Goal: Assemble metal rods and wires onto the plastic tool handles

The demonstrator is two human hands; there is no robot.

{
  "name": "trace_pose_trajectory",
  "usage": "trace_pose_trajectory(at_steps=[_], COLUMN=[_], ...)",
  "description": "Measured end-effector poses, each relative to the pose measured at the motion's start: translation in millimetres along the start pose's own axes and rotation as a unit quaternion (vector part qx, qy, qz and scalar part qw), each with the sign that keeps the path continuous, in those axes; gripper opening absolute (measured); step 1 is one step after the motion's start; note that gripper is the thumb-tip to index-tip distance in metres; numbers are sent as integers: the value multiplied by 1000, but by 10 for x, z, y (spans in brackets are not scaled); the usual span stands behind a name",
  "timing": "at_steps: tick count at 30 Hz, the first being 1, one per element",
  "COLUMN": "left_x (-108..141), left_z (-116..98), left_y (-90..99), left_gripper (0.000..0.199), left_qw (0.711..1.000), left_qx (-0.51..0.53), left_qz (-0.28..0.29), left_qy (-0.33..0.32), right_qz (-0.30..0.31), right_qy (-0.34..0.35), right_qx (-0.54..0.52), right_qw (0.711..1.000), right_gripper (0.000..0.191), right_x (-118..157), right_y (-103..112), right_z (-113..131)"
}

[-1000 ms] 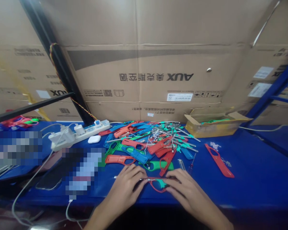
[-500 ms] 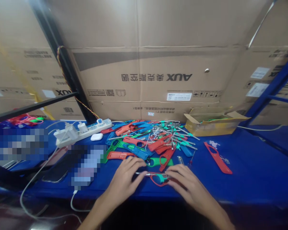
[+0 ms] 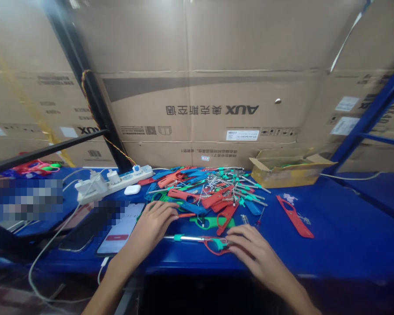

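My right hand point(image 3: 249, 245) has its fingers closed on the handle end of a red lighter shell point(image 3: 213, 250) near the table's front edge. A metal rod point(image 3: 192, 238) with a green trigger point(image 3: 219, 245) lies along that shell and points left. My left hand point(image 3: 159, 218) is up and left of the rod, its fingers bent over a red-orange shell point(image 3: 186, 215) at the near side of the pile. Its fingertips touch that piece. Just beyond the hands lie a green shell point(image 3: 212, 222) and another red shell point(image 3: 228, 216).
Behind is a pile of shells and rods point(image 3: 216, 183). A power strip point(image 3: 131, 176), a white case point(image 3: 132, 190) and phones point(image 3: 120, 232) are at left. An open carton point(image 3: 285, 173) and a red shell point(image 3: 295, 218) with small clear parts are at right.
My left hand has let go of the rod and moved left and away from me to the red-orange shell. The rod now shows at greater length. My right hand has stayed on its shell.
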State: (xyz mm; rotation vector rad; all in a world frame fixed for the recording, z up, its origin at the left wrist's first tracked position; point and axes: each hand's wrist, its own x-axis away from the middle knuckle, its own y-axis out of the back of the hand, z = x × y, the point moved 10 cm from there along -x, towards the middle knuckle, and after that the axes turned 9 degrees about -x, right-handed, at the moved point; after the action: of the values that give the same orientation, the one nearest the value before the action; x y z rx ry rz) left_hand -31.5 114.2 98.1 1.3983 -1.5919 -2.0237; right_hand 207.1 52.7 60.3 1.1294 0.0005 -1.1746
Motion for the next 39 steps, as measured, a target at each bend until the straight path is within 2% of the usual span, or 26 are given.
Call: trace_pose_trajectory(at_steps=[3, 6, 8, 10, 12, 14, 16, 19, 21, 23, 25, 28, 31, 33, 36, 39], left_x=[-34, -37, -42, -46, -27, 2, 26, 43, 59, 69, 81, 94, 83, 64, 34, 18], left_z=[-231, -512, -752, -978, -1072, -1064, -1002, -920, -858, -733, -610, -529, -549, -586, -657, -675], left_y=[300, 436, 353, 188, 87, 8, -55, -176, -256, -297, -347, -403, -414, -414, -414, -406], left_gripper=[17, 16, 15, 20, 26, 29, 30, 23, 21, 27, 30, 39, 40, 31, 16, 14], left_qw=[992, 956, 926, 889, 850, 830, 838, 891, 921, 946, 964, 977, 981, 982, 983, 985], left_qx=[113, 270, 358, 444, 509, 537, 525, 442, 378, 315, 255, 201, 181, 178, 170, 161], left_qz=[-45, -86, -75, -43, -54, -62, -48, 34, 76, 68, 55, 48, 54, 62, 72, 68], left_qy=[21, 71, 92, 105, 122, 136, 138, 97, 56, 43, 51, 58, 44, 27, -4, -9], right_qz=[-64, -114, -122, -139, -172, -177, -139, -83, -85, -113, -115, -70, -26, -3, 8, 11], right_qy=[26, 47, 54, 29, 5, 8, 26, 40, 28, -6, -27, -13, 2, 3, 3, -3], right_qx=[26, 54, 55, 43, 35, 27, 7, -19, -3, 45, 65, 47, 31, 19, 10, 20], right_qw=[997, 991, 989, 989, 984, 984, 990, 996, 996, 993, 991, 996, 999, 1000, 1000, 1000], right_gripper=[19, 41, 56, 61, 58, 52, 49, 52, 55, 48, 42, 39, 31, 27, 32, 32], right_x=[-8, -2, 6, 21, 50, 54, 27, 20, 56, 108, 136, 107, 57, 35, 21, 14], right_y=[93, 57, -50, -122, -105, -66, -43, 22, 109, 217, 253, 192, 125, 87, 63, 54], right_z=[112, 301, 420, 444, 428, 423, 407, 292, 136, -56, -185, -188, -107, -76, -56, -52])
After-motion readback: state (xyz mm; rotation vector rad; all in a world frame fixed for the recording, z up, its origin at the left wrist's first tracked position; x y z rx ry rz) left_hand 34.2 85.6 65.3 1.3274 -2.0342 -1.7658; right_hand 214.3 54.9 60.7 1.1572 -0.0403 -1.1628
